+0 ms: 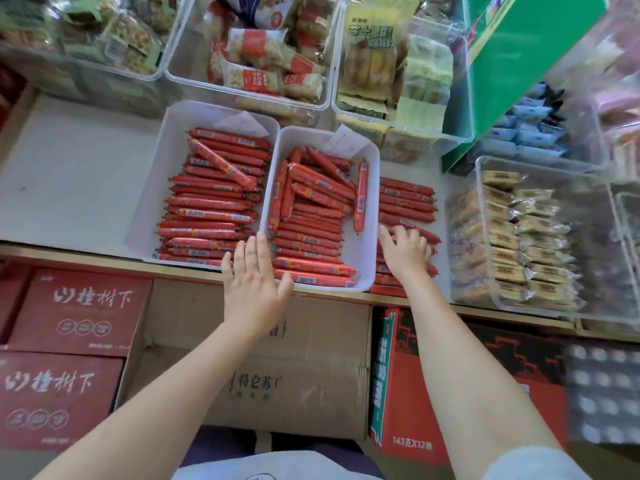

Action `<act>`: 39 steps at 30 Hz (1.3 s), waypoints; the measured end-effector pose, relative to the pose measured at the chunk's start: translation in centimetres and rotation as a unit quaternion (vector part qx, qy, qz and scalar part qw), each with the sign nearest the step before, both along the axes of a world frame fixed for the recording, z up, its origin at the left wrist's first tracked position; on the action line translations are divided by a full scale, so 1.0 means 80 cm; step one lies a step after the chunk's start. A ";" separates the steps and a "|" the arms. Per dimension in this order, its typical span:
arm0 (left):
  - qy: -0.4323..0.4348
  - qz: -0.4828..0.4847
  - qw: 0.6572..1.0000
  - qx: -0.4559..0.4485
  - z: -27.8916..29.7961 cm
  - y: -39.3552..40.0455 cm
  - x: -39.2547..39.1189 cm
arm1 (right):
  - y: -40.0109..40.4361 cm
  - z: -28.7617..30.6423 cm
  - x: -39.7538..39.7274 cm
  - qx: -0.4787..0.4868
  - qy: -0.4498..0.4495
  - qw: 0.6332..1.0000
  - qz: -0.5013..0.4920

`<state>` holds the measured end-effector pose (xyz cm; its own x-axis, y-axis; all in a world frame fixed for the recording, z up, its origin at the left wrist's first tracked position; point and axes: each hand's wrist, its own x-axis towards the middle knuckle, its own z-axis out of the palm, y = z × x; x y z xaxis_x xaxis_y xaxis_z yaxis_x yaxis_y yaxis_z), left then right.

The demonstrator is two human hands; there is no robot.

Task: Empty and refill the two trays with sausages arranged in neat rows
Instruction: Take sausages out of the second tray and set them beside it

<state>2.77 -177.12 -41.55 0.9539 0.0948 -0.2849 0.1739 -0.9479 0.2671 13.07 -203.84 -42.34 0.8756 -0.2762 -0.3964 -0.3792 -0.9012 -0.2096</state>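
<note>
Lying mostly crosswise, sausages [207, 206] fill 2 trays [369, 237].

right hand [407, 252] hiding loose sausages [405, 199], top bins [249, 57] blurred

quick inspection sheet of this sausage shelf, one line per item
surface: white shelf, bare to the left of the trays.
job's things: left tray holds sausages mostly in rows, one lying slantwise on top; right tray has neat rows near the front and a jumble at the back; loose sausages lie on the shelf right of it.
clutter: a paper slip in the left tray; another appears in the right.
grippers: left hand flat and open at the trays' front edge; right hand rests on the loose sausages, grasp unclear.
cables: nothing seen.
surroundings: clear snack bins behind and right; cardboard boxes below.
</note>
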 end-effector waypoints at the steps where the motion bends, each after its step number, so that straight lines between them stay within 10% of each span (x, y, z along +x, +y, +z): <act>1: -0.001 0.000 1.000 -0.001 0.000 0.000 0.000 | 0.001 0.000 0.003 0.017 -0.004 1.000 0.001; 8: -0.002 -0.006 1.000 -0.028 0.005 0.004 -0.001 | 0.077 0.055 -0.001 0.136 -0.291 0.945 0.062; 14: 0.016 -0.043 0.998 -0.049 0.011 0.021 -0.001 | 0.151 0.032 -0.029 0.153 0.094 0.958 0.223; 20: 0.009 -0.059 0.996 -0.062 0.013 0.028 -0.001 | 0.162 0.027 -0.029 0.085 0.183 0.947 0.249; 32: -0.073 -0.068 0.995 -0.022 0.018 -0.001 -0.007 | 0.118 0.111 -0.005 0.243 -0.092 0.958 0.118; 36: -0.070 -0.162 0.984 -0.031 0.015 -0.045 -0.016 | 0.051 0.129 0.025 0.157 -0.210 0.962 0.073; 39: -0.046 -0.177 0.983 -0.010 0.003 -0.051 -0.021 | -0.003 0.103 0.042 0.063 -0.125 0.989 0.049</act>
<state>1.12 -181.21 -41.35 0.9481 -0.2523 -0.1937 -0.1914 -0.9389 0.2859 16.43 -204.11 -34.10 0.9705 -0.1480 -0.1901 -0.2141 -0.8916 -0.3989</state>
